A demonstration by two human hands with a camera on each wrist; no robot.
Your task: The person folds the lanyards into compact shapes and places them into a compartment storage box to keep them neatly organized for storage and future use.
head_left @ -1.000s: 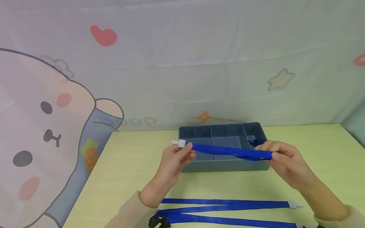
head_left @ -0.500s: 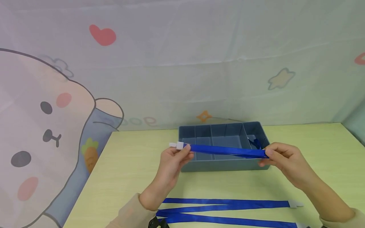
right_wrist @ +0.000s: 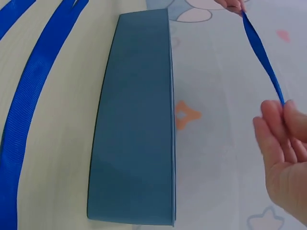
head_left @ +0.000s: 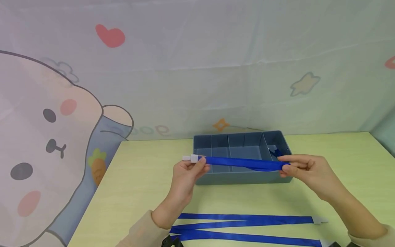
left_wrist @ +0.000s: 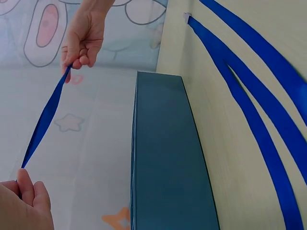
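Observation:
A folded blue lanyard [head_left: 237,162] stretches level between my two hands, in front of and above a grey-blue divided box [head_left: 243,178]. My left hand [head_left: 186,178] pinches it between thumb and fingers, close behind its white plastic clip [head_left: 193,158], which points left. At the other end my right hand [head_left: 311,175] pinches the folded band, thumb below and forefinger stretched along the top. Both wrist views show the strap [left_wrist: 46,117] taut and slightly twisted between the fingertips. The left wrist view has the right hand [left_wrist: 85,40] at its top.
More blue lanyard straps [head_left: 247,219] lie across the front of the table [head_left: 148,164], one ending in a white clip [head_left: 319,220] at the right. A small dark blue item [head_left: 276,152] sits in the box's right compartment. A printed cloth [head_left: 197,68] hangs behind the table.
My right hand has shifted slightly left along the lanyard, and its forefinger has straightened. The left hand has moved a touch left, keeping its pinch by the clip.

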